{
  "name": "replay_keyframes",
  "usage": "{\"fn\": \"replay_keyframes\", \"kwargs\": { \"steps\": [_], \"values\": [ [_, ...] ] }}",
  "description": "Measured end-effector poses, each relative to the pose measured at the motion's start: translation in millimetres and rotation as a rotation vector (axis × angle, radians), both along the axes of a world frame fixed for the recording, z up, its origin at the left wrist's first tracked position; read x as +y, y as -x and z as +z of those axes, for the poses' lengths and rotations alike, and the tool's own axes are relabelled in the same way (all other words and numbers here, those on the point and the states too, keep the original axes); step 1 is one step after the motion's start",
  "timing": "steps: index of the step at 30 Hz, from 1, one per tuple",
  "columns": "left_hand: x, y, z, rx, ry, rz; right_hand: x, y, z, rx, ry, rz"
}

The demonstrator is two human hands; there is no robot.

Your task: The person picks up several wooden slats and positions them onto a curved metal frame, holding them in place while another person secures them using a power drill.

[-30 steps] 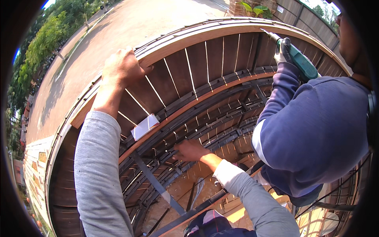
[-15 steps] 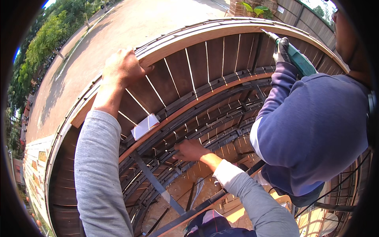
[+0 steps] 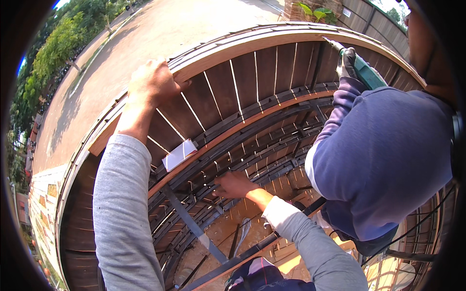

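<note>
With my left hand (image 3: 153,82) I grip the curved wooden strip (image 3: 247,43) along the top of a slatted structure, fingers wrapped over its inner edge. My right hand (image 3: 233,185) is lower, beside the dark metal rails (image 3: 252,150), fingers bent and apart with nothing visible in them; whether it touches a rail is unclear. A white rectangular card or pad (image 3: 179,155) lies by the orange-brown band below the slats (image 3: 216,94). At the right, a co-worker in a navy hooded top (image 3: 383,155) holds a green power tool (image 3: 369,72) in a gloved hand, its tip at the top strip.
Beyond the rim are a paved yard (image 3: 97,97), trees (image 3: 53,53) at the left, a fence (image 3: 374,26) and a leafy plant at the back right. Metal cross bars (image 3: 199,228), a light brown floor and dark cables (image 3: 407,233) show inside the structure.
The co-worker's hooded shoulder and arm have shifted slightly up and to the left. My hands hold nearly the same positions, with only a small shift of the view.
</note>
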State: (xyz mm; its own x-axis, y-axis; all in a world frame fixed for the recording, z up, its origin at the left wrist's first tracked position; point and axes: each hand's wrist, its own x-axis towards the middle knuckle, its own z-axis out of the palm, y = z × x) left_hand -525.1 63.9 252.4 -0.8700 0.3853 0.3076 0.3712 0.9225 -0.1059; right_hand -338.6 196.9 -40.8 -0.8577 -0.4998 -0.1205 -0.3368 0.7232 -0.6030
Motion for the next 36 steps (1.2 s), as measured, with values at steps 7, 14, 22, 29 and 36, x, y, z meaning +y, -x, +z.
{"fn": "replay_keyframes", "kwargs": {
  "steps": [7,14,22,29,36],
  "values": [
    [-1.8,-2.8,3.8,-0.021,-0.007,0.015,-3.1,0.1,-5.6,0.005,0.02,0.004],
    [-0.4,-1.2,1.6,-0.008,-0.013,-0.002,-1.6,0.6,-2.3,-0.01,0.02,0.0],
    [-1.9,2.3,-2.1,0.003,-0.039,-0.012,-1.5,1.9,-6.8,-0.016,0.025,-0.001],
    [-3.5,5.0,-0.7,-0.022,-0.041,-0.008,-3.0,1.4,-7.8,0.001,0.026,-0.002],
    [1.5,-5.1,9.0,-0.079,-0.048,-0.038,-0.7,1.0,-13.7,0.023,0.06,-0.007]
  ]
}}
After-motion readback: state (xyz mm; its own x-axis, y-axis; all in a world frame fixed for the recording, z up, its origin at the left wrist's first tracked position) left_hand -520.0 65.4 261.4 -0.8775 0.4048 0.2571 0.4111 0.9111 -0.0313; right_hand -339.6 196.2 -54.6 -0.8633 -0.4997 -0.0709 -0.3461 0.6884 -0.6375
